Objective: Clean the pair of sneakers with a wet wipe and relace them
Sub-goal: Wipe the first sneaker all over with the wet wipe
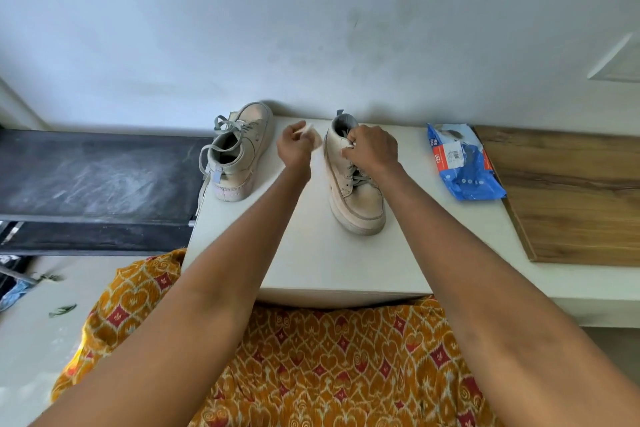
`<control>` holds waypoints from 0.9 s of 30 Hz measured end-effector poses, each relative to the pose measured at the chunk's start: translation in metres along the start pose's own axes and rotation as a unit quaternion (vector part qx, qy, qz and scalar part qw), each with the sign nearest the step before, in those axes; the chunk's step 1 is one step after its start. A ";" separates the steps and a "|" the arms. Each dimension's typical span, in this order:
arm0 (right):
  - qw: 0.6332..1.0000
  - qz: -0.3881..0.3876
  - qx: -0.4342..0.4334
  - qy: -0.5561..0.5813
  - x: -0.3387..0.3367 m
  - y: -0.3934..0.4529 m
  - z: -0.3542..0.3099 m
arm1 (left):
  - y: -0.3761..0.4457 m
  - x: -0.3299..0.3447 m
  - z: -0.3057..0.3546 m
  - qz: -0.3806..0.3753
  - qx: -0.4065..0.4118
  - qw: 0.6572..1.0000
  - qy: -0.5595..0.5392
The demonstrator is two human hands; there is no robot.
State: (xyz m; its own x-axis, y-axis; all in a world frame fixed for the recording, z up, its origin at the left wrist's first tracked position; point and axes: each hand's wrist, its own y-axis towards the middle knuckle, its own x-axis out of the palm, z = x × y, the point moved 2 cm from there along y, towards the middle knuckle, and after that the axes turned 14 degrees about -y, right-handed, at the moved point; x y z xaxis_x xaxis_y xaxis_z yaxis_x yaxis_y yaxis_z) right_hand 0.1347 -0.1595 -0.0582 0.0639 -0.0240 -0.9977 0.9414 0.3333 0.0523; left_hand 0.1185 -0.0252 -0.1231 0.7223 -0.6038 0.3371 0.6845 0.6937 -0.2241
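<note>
Step in hand, as judged from the layout: wiping the first shoe. Relacing has not begun; both sneakers carry their laces.

Hand states:
- The right hand (pixel 372 149) is closed over the collar and tongue of the right sneaker (pixel 356 184), grasping it to steady it on the white table (pixel 311 253).
- The left hand (pixel 294 146) pinches a wet wipe (pixel 310 132) between thumb and fingertips; the wipe stands up from the fingers, just beside the inner wall of the held shoe (contact with the leather cannot be confirmed).

Location and orientation:
- The right sneaker sits directly under the right hand. Its long axis runs near to far along the table; the toe points back toward the person and the heel, with its pull tab, toward the wall.
- The left sneaker (pixel 239 152) stands on the far side of the left hand from the held shoe, well apart from it. Its axis is roughly parallel but reversed: heel toward the person, toe toward the wall, laces hanging loose off the table edge.
- The blue wipes packet (pixel 464 163) lies outboard of the right hand, near but not touching.

Next move, as a judgement: bring the wipe onto the upper and stroke along the long axis from heel to toe, keeping the right-hand grip firm so the shoe does not slide.
</note>
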 end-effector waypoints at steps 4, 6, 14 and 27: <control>1.000 0.006 0.006 -0.003 -0.001 -0.001 0.000 | -0.003 0.020 -0.007 -0.068 -0.002 0.993 0.097; 1.000 0.016 0.009 -0.001 0.003 -0.001 -0.001 | -0.008 0.016 -0.018 -0.043 -0.028 0.994 0.095; 1.000 0.019 0.015 0.015 0.007 -0.003 -0.002 | -0.017 0.012 -0.028 -0.018 -0.003 0.992 0.123; 0.999 0.032 0.022 0.021 0.010 -0.005 0.000 | -0.040 -0.002 -0.013 -0.115 0.192 0.951 0.211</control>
State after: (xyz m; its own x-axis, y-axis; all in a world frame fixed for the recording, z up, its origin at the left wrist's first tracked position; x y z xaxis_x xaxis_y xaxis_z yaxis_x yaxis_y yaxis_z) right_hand 0.1306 -0.1615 -0.0680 0.1117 0.0367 -0.9931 0.9496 0.2906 0.1176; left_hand 0.0912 -0.0569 -0.1269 0.5882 -0.8049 -0.0790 0.8016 0.5672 0.1890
